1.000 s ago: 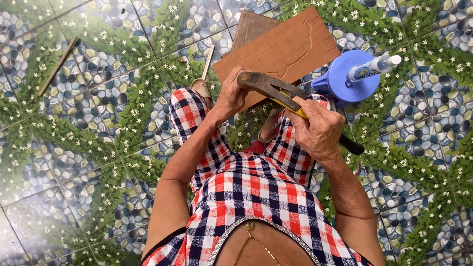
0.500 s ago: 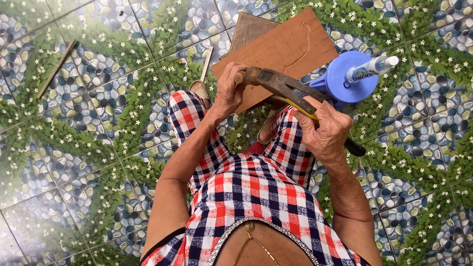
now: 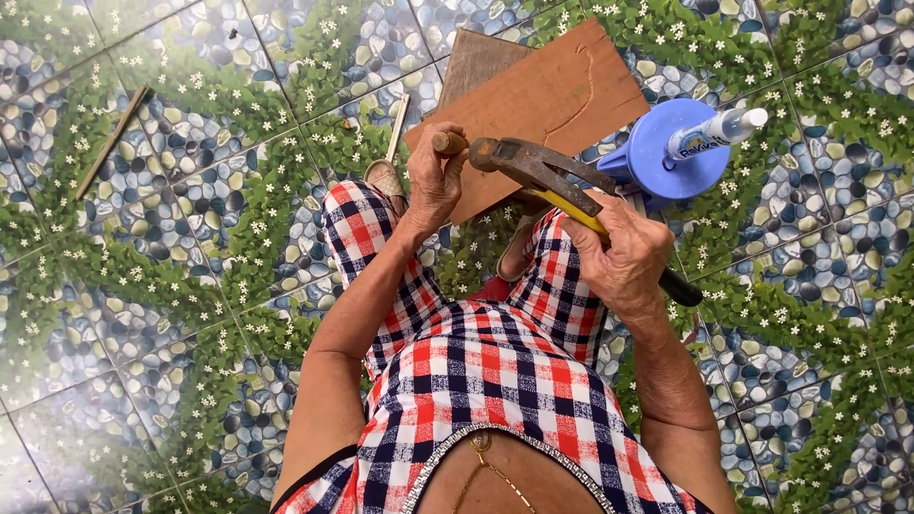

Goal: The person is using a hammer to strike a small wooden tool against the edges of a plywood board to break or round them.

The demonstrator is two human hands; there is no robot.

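My right hand grips the yellow and black handle of a claw hammer. The hammer's metal head sits close to a short wooden peg, which my left hand holds upright by its top end. Both hands hover above my knees, in red, white and navy checked cloth. Beneath them a brown wooden board lies on the tiled floor, overlapping a darker board.
A blue round plastic stool stands right of the board with a white glue bottle lying on it. Two thin wooden sticks lie on the pebble-and-leaf patterned floor tiles. My sandalled feet show by the board.
The hammer head has swung left and down toward the peg in my left hand. My right hand has shifted slightly lower along the handle.
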